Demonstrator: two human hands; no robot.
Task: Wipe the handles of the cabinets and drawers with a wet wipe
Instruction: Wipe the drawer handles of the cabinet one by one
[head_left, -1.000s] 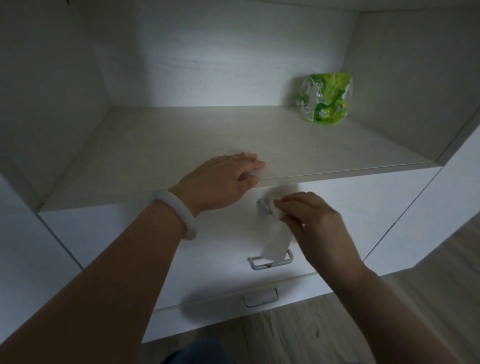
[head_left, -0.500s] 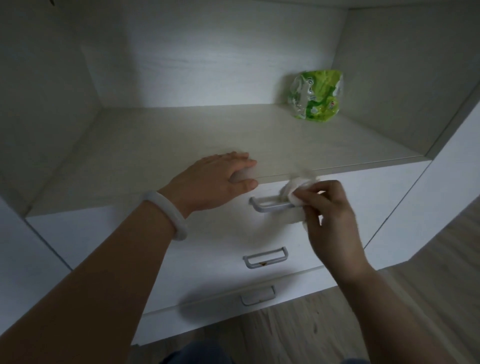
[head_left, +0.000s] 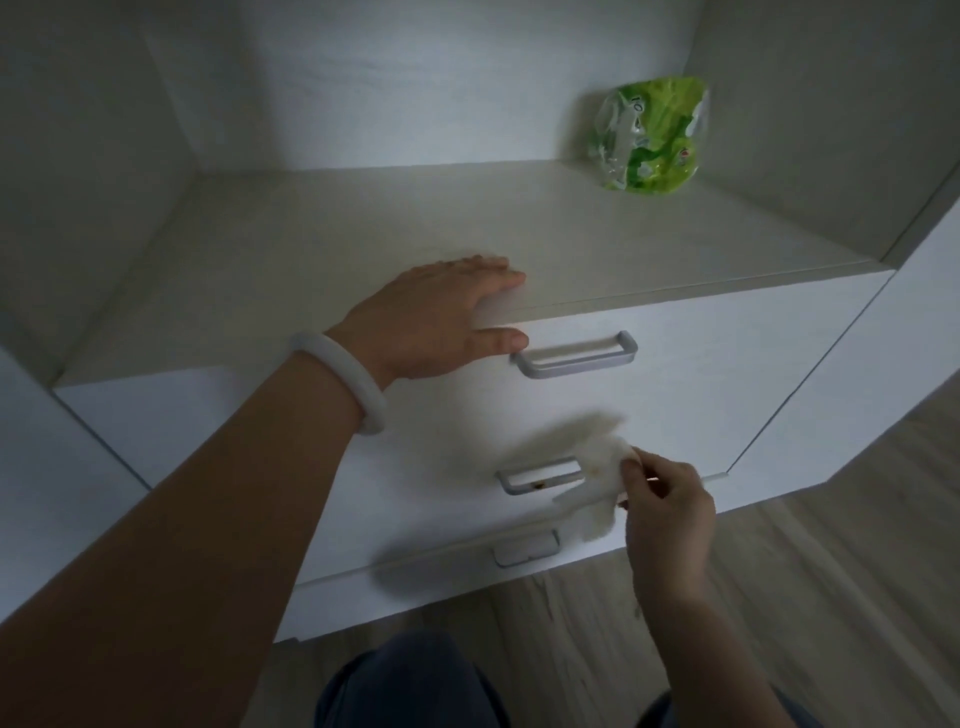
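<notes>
The right hand (head_left: 667, 512) pinches a white wet wipe (head_left: 597, 483) between thumb and curled fingers, a tight grip at the wipe's upper corner. The wipe is blurred; it hangs down from the fingers and lies against the right end of the middle drawer handle (head_left: 537, 475), covering that end. A small brown spot shows on the bare part of that handle.

The left hand (head_left: 441, 322) rests flat, its grip spread: the fingers lie straight on the front edge of the shelf (head_left: 363, 234), while the thumb points along the top drawer front (head_left: 701, 364), its tip just beside the left end of the top drawer handle (head_left: 574, 356). A pale bangle (head_left: 343, 379) sits on the left wrist.

Below the middle handle, the bottom drawer handle (head_left: 524, 553) is partly visible. A green wipe packet (head_left: 649, 135) stands at the back right corner of the shelf, well apart from both hands. Wooden floor (head_left: 831, 571) runs under the cabinet, and dark trousers (head_left: 410, 686) show at the bottom edge.
</notes>
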